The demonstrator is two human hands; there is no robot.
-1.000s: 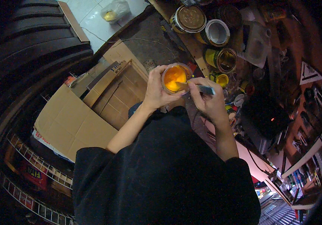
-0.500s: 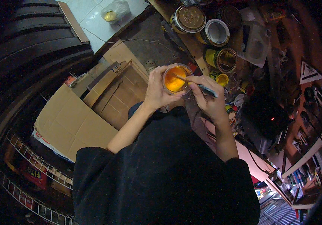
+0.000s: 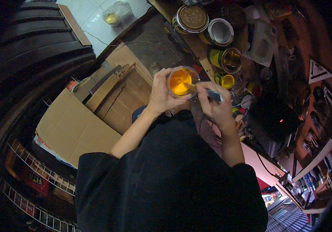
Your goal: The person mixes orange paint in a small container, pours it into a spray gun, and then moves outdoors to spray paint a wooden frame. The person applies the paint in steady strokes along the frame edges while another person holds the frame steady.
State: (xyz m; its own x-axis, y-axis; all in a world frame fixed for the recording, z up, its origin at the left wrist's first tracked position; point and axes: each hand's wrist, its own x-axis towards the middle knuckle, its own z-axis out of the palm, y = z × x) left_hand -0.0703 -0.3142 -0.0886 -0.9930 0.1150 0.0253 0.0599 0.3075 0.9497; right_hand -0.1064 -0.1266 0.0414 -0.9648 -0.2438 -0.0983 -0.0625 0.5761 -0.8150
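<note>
The left hand [image 3: 161,94] wraps around a small clear cup [image 3: 181,82] of orange-yellow paint, fingers curled about its near side and thumb along the rim, holding it up in front of the chest. The right hand [image 3: 215,105] is closed on a thin brush [image 3: 204,91] with a dark handle; the brush slants from the fist up and to the left, and its pale tip sits inside the cup, in the paint. The two hands are just beside each other, the cup between them (whether the right fingers also touch the cup's wall cannot be told).

Beyond the right hand, a cluttered workbench [image 3: 197,50] carries several tins: a small open yellow pot [image 3: 225,80] nearest the knuckles, an open tin with a yellow-green side [image 3: 227,59] farther off, then a white-lined open tin [image 3: 219,32] and a lidded tin with a brownish top [image 3: 191,18] farthest away. A white plastic canister [image 3: 262,40] lies past them, to the right.

Under and to the left of the left hand, flattened cardboard boxes [image 3: 85,123] spread over the floor. Far beyond that hand, a knotted clear bag [image 3: 116,12] rests on pale tiles. Low at the left, behind the left elbow, a wire rack [image 3: 38,181] curves along the edge.
</note>
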